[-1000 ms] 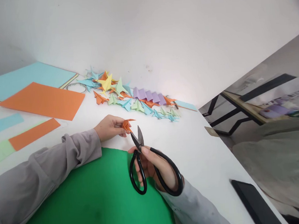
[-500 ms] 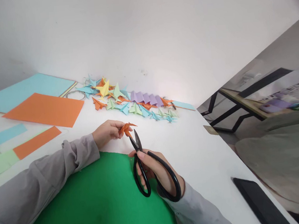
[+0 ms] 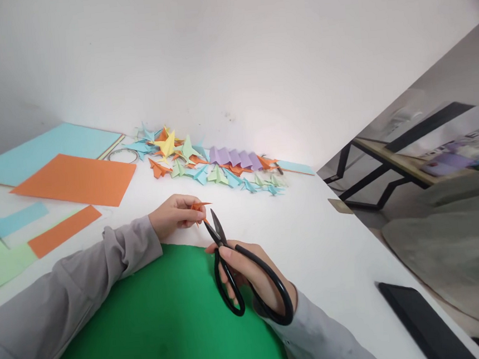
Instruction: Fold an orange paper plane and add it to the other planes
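White table [image 3: 325, 250] runs back to a pale wall, with a green mat [image 3: 163, 320] at its near edge; places below are given from that mat. Just past the mat's far edge, the left hand [image 3: 176, 214] is closed in a fingertip pinch, thumb against fingers, on a small folded orange piece [image 3: 198, 207]. That piece sits at the fingertips, partly covered by them, with a thin point jutting free to the right. Over the mat's right far corner, the right hand [image 3: 258, 267] is partly curled around the black handles of the scissors [image 3: 221, 240], thumb through the wider loop. The 2 blades stand apart in a narrow V; the nearer tip meets the underside of the orange piece or lies just beside it, which I cannot tell.

The step in hand looks like lining up a cut on the folded paper. The next move, I judge, calls for a steady left pinch, the paper well between the blades, and fingers clear before they close.

Farther out, beyond the mat and against the wall, lies a row of folded paper shapes [image 3: 167, 144] with a pleated purple strip [image 3: 233, 157]. Left of the mat are an orange strip [image 3: 64, 231] and, behind it, a larger orange sheet [image 3: 76, 180]. Right of the mat rests a flat black object [image 3: 423, 320].
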Demonstrator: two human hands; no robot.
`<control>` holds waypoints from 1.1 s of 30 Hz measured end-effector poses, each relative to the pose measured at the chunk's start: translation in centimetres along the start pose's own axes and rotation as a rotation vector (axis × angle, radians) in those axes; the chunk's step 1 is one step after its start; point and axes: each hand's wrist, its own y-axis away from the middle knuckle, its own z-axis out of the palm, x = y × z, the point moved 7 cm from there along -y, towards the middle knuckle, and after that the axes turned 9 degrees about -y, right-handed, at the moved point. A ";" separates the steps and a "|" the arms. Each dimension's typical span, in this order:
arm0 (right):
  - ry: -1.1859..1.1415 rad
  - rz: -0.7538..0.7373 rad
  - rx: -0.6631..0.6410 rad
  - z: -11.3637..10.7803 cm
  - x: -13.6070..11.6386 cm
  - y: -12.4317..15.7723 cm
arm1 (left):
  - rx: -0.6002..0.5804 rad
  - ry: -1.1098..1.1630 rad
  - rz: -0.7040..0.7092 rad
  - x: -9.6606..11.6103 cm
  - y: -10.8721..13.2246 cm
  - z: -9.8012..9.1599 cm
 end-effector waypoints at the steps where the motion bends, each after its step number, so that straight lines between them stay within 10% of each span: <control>1: -0.001 0.002 0.001 0.0 -0.1 0.0 | -0.011 0.002 -0.002 0.0 0.0 0.0; 33: 0.189 0.003 0.081 -0.5 0.0 0.7 | -0.130 -0.174 0.050 1.1 0.2 -0.2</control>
